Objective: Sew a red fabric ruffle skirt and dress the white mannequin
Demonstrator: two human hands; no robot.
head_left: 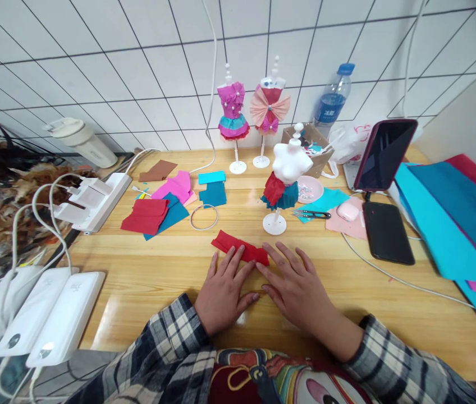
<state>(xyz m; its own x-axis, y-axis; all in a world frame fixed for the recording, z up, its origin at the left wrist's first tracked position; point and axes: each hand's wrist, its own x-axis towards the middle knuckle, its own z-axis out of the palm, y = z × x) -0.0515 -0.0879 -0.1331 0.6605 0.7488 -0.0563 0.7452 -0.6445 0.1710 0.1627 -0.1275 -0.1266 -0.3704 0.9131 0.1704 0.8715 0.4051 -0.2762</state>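
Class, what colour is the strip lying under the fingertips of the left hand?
The strip is red, as the head view shows best.

Back wall (145, 73) = white rect. tiles w/ thin dark lines, plus a plain pale side wall (469, 112) at far R. Surface (158, 280) is glossy lt. brown wood w/ visible grain, bright glare nr. front L. Grey floor (90, 365) shows below, lower L.
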